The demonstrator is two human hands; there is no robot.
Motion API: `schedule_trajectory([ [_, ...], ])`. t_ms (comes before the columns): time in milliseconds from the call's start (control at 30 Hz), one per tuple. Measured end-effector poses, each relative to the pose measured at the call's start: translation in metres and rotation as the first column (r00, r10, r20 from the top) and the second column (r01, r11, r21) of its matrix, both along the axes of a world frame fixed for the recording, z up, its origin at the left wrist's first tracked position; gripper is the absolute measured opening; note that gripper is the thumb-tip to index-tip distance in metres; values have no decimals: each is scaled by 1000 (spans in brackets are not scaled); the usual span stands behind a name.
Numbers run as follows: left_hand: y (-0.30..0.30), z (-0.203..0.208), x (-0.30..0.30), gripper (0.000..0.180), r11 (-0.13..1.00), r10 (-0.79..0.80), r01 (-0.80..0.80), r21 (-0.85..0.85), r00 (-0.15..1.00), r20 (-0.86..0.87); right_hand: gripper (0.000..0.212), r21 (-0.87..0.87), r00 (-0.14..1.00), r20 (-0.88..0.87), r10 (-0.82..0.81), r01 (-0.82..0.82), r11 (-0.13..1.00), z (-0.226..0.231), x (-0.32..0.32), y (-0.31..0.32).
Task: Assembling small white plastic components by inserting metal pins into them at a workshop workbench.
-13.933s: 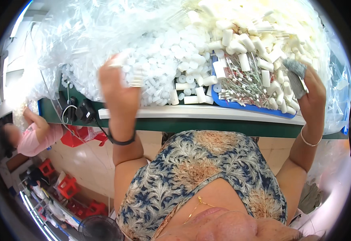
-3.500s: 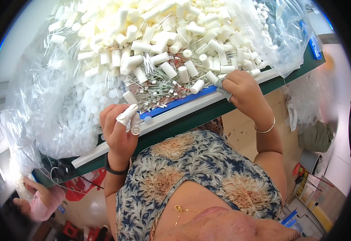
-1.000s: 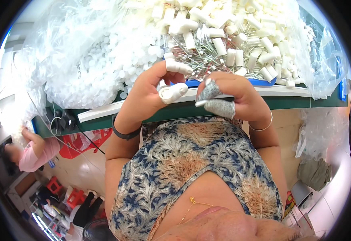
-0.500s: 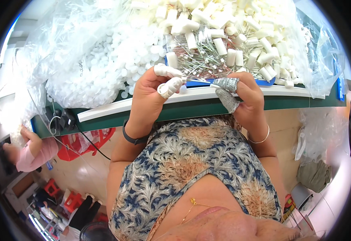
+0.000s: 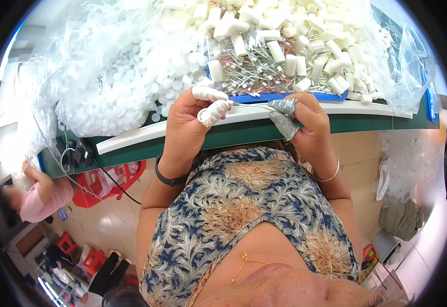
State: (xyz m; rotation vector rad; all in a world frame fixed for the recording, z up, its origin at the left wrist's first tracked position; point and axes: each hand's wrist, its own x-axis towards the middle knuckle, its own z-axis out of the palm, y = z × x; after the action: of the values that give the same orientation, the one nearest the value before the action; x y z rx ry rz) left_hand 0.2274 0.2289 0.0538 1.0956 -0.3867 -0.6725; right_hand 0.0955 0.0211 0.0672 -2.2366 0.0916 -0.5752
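My left hand (image 5: 195,117) wears white wrappings on its thumb and forefinger. Those two tips pinch the small whitish end of a thin, pale stem (image 5: 249,105). My right hand (image 5: 305,120), with grey knitted covers on thumb and forefinger, grips the stem's other end. It lies nearly level between the hands, above the front edge of a blue tray (image 5: 315,97). Behind my hands, a heap of thin metal stems with white ends (image 5: 256,71) lies in the tray. Short white foam-like cylinders (image 5: 290,65) lie on and around that heap.
Many small translucent white caps (image 5: 167,84) spill from clear plastic bags (image 5: 101,61) at the left. A white strip (image 5: 131,139) runs along the green table's front edge. Black adapters with cables (image 5: 83,153) sit at the left. Another person in pink (image 5: 49,194) is farther left.
Both hands have shifted slightly left, still pinching the thin stem between them. The view has shifted a little too.
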Motion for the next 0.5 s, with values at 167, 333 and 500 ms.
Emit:
schedule_trajectory([
  [167,0,-3,-3,14,999,-29,29,39,1000,-5,19,-3,999,-9,46,-46,999,1,0,1],
  [333,-12,2,-15,16,987,-104,98,125,994,40,20,-89,989,108,104,-94,992,-4,5,1],
  [500,-13,2,-20,17,995,-103,102,16,975,197,19,494,963,-76,258,-188,849,-6,3,6],
])
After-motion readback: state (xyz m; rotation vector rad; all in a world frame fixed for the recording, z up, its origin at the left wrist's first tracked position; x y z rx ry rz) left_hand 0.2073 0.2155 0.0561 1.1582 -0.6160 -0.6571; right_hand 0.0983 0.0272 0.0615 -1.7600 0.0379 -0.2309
